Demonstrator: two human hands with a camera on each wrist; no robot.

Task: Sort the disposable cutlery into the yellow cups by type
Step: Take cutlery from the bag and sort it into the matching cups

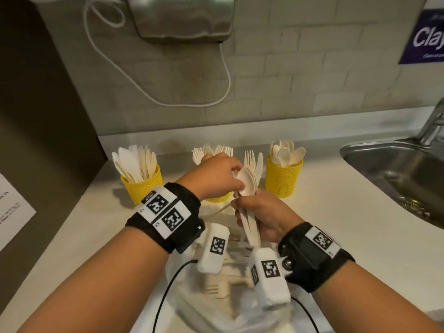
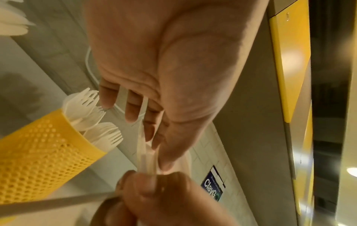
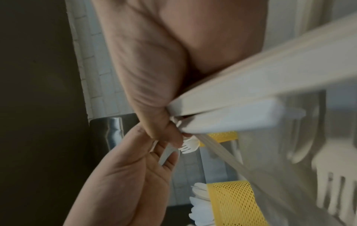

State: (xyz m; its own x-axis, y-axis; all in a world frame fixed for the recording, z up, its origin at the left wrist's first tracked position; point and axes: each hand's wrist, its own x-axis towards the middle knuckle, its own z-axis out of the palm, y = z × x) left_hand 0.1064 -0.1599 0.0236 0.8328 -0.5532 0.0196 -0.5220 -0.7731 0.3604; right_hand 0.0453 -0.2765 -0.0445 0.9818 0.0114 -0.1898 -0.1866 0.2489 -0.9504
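Note:
Three yellow mesh cups stand in a row at the back of the counter. The left cup holds knives, the middle cup holds forks and is mostly hidden behind my left hand, and the right cup holds spoons. My right hand grips a mixed bundle of white cutlery upright by its handles, with spoon bowls and fork tines on top. My left hand reaches across and pinches pieces of that bundle between thumb and fingers, just above the right hand's fingers.
A clear plastic bag with more loose cutlery lies on the counter under my wrists. A steel sink with a tap is at the right. A dark cabinet side borders the left. A dryer and its cord hang on the tiled wall.

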